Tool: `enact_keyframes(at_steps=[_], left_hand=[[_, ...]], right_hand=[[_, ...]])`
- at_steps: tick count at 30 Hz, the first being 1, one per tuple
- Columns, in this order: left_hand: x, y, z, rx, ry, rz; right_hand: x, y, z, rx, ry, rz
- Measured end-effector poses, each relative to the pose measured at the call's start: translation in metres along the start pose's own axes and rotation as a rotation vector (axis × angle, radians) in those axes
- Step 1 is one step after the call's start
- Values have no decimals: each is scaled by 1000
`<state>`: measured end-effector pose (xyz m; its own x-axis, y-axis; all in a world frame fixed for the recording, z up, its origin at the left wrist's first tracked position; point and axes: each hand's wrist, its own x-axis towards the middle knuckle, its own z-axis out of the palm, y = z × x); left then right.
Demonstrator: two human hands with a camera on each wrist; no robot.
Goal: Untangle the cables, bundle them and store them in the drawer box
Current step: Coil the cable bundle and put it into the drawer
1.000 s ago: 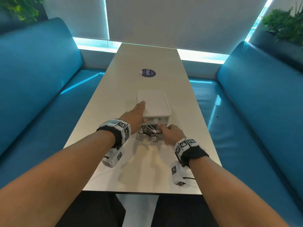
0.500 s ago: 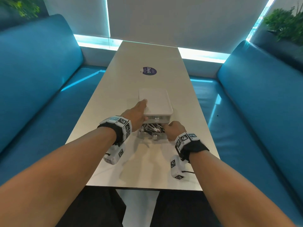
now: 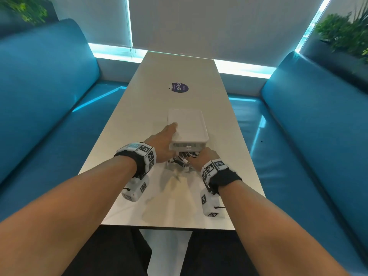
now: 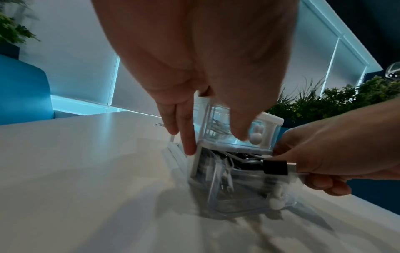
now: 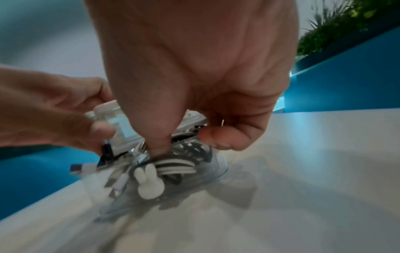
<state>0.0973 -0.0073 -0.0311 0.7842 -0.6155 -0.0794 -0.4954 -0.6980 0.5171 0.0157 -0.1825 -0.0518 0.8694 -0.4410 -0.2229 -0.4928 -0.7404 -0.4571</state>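
A white drawer box (image 3: pixel 187 126) stands mid-table. Its lower clear drawer (image 3: pixel 177 168) is pulled partway out and is full of coiled black and white cables (image 5: pixel 177 166). My left hand (image 3: pixel 163 140) steadies the box: straight fingers (image 4: pixel 188 147) lie against its left side and the thumb presses the upper drawer's front. My right hand (image 5: pixel 190 143) is at the drawer's right end, with its thumb pushed down onto the cables and its fingers curled outside the drawer wall. A black USB plug (image 4: pixel 275 167) sticks out over the drawer's edge. A white rabbit-shaped knob (image 5: pixel 147 184) marks the drawer front.
The long pale table (image 3: pixel 179 72) carries a round purple sticker (image 3: pixel 179 87) beyond the box. Blue padded benches (image 3: pixel 39 96) run along both sides. Plants (image 3: pixel 346 32) stand behind the right bench. The table's near edge (image 3: pixel 169 226) lies below my wrists.
My right hand has moved forward toward the box and the drawer appears to have slid slightly in. The left hand stays on the box.
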Motion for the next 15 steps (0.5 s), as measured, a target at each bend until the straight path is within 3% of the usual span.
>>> enact_keyframes(at_steps=[7,12,15], left_hand=[[1,-1,4,24,-4,17],[3,4,20,169,94,77],[4,5,21,193,111,72]], right_hand=[[3,7,0,60,-95,-30],[2,8,-14,188,-294,-4],[4,9,-6,139,-257,-35]])
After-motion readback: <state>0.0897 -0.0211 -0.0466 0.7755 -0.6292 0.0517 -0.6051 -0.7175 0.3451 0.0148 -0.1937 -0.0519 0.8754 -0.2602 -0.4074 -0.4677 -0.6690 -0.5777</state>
